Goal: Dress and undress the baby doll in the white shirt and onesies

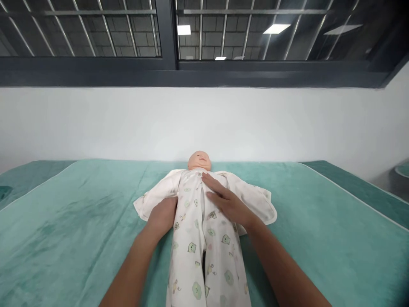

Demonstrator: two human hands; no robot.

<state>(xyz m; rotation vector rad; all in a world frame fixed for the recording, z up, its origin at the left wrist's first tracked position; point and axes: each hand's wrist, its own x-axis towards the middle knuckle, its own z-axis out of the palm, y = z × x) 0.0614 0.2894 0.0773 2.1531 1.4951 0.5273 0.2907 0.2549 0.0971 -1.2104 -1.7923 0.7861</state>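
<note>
A baby doll (199,160) lies on its back, its head toward the wall. White printed baby trousers (193,238) with green animal figures lie along its body, from the upper chest down past the bottom of the view. Beneath them, a white top (247,194) has its sleeves spread to both sides. My right hand (225,199) rests flat on the upper trousers, fingers apart and pointing toward the doll's neck. At the left edge of the trousers is my left hand (163,215), over the lower left sleeve; its fingers are hidden at the cloth edge.
The doll lies on a green plush-covered surface (79,226) with light seams and darker side sections (351,183). Behind it rises a white wall (204,119). Above that is a dark-framed window (169,38) with metal bars outside.
</note>
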